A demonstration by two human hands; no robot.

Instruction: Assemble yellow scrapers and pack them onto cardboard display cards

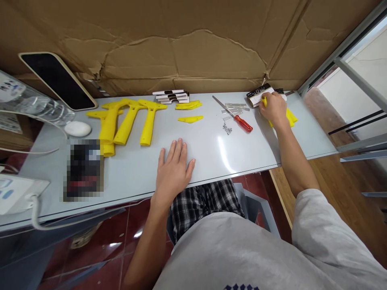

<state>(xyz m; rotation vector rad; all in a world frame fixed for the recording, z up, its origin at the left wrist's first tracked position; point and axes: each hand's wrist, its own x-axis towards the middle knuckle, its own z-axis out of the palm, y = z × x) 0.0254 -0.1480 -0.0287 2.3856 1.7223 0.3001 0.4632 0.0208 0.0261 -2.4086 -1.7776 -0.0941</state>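
My left hand (173, 171) lies flat on the grey table near its front edge, fingers stretched out and holding nothing. At the right end, the fingers of my right hand (274, 108) are closed around a yellow plastic handle (290, 117), which they partly cover. Right behind that hand lies a black and white printed card pack (260, 94). Left of it are a screwdriver (242, 123) with a red grip, thin metal blades (236, 106) and a small heap of screws (227, 129). Several yellow T-shaped handles (148, 125) rest at the left, beyond my left hand.
Yellow curved strips (190, 119) and stacked printed cards (171, 96) lie at the back middle. A phone (59, 80) leans at the back left, near a water bottle (36, 104), a white mouse-shaped case (78, 129) and a power strip (21, 193). Cardboard (217, 52) walls the back edge.
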